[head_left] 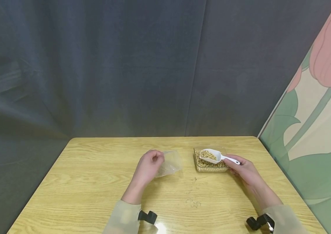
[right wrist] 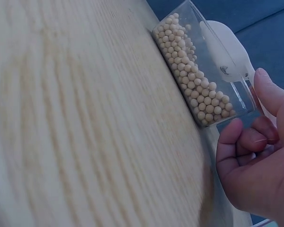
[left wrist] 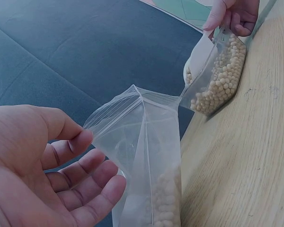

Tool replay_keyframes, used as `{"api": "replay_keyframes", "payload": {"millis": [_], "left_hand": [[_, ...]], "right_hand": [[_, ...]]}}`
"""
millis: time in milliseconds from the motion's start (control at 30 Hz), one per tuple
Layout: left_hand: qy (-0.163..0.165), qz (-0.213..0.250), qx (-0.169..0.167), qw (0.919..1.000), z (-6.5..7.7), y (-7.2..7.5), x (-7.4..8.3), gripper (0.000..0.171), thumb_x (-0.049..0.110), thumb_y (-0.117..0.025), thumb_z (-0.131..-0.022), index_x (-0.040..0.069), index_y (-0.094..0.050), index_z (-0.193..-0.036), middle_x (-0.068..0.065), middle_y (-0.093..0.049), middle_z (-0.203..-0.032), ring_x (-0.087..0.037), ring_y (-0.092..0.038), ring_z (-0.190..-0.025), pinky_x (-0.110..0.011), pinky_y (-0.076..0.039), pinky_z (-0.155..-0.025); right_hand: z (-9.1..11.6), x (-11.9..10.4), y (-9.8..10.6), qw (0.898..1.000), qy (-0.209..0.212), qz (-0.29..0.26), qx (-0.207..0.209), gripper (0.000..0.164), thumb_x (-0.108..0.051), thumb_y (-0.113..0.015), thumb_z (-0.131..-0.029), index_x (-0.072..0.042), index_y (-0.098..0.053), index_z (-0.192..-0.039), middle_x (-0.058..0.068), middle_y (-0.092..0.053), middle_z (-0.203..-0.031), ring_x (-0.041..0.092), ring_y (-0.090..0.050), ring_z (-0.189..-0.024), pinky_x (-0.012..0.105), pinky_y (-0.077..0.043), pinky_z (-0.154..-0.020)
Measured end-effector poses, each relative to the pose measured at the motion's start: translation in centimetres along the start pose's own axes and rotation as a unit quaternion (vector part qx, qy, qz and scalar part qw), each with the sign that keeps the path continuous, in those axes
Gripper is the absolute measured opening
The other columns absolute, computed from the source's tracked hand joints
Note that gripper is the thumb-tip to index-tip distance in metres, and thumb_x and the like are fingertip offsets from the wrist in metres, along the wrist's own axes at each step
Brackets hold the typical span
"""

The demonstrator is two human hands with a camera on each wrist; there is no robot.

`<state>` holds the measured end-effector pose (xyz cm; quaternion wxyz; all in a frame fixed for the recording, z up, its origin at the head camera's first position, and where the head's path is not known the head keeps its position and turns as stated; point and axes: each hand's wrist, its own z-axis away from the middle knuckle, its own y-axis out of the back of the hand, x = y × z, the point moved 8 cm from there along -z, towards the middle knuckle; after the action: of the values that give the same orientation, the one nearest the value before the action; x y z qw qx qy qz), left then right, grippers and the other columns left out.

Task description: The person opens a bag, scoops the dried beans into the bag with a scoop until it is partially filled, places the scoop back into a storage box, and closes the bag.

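Observation:
My left hand (head_left: 149, 165) pinches the top edge of a clear zip-lock bag (head_left: 172, 164) between thumb and index finger. In the left wrist view the mouth of the bag (left wrist: 132, 118) is pulled toward that hand, and round tan beans (left wrist: 165, 203) lie in its lower part. A white scoop (head_left: 218, 157) is held by its handle in my right hand (head_left: 246, 171). Its bowl carries a heap of beans (head_left: 207, 155) above a clear rectangular box (head_left: 211, 170). More beans (right wrist: 189, 78) fill part of that box, as the right wrist view shows.
Both stand on a wood-grain table (head_left: 95, 182), the bag left of the box. Dark marks (head_left: 194, 203) show on the tabletop in front of them. A dark curtain (head_left: 130, 71) hangs behind, and a flower-patterned panel (head_left: 309, 130) borders the right side.

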<state>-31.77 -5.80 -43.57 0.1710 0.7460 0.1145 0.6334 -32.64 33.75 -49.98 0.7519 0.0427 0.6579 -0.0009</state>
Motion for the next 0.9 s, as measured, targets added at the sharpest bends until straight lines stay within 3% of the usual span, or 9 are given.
{"api": "replay_keyframes", "payload": {"millis": [200,433,900], "left_hand": [[-0.002,-0.001,-0.002,1.0,0.1,0.0,0.1,0.026,0.021,-0.058,-0.112,0.004,-0.077,-0.119,-0.008,-0.072,-0.123,-0.022,-0.064,-0.1,-0.049,-0.055,-0.092],[-0.003,-0.001,-0.003,1.0,0.0,0.0,0.2,0.026,0.021,-0.058,-0.112,0.005,-0.077,-0.117,-0.008,-0.073,-0.122,-0.022,-0.063,-0.097,-0.047,-0.055,-0.09],[-0.001,0.002,-0.003,1.0,0.1,0.1,0.1,0.025,0.022,-0.058,-0.112,0.007,-0.078,-0.117,-0.007,-0.072,-0.123,-0.022,-0.064,-0.099,-0.048,-0.054,-0.091]], "right_hand": [[0.4,0.0,0.4,0.999,-0.009,-0.03,0.007,0.011,-0.017,-0.079,-0.105,-0.024,-0.085,-0.112,-0.01,-0.074,-0.104,0.005,-0.061,-0.08,0.022,-0.055,-0.073],[1.4,-1.2,0.8,0.999,0.02,-0.03,0.012,0.017,-0.015,-0.076,-0.107,-0.029,-0.086,-0.107,-0.013,-0.074,-0.1,0.003,-0.062,-0.086,0.021,-0.055,-0.075],[3.2,-4.0,-0.4,0.998,0.049,-0.037,-0.004,0.019,-0.01,-0.072,-0.108,-0.023,-0.086,-0.111,-0.014,-0.072,-0.111,0.005,-0.063,-0.097,0.021,-0.058,-0.081]]}}
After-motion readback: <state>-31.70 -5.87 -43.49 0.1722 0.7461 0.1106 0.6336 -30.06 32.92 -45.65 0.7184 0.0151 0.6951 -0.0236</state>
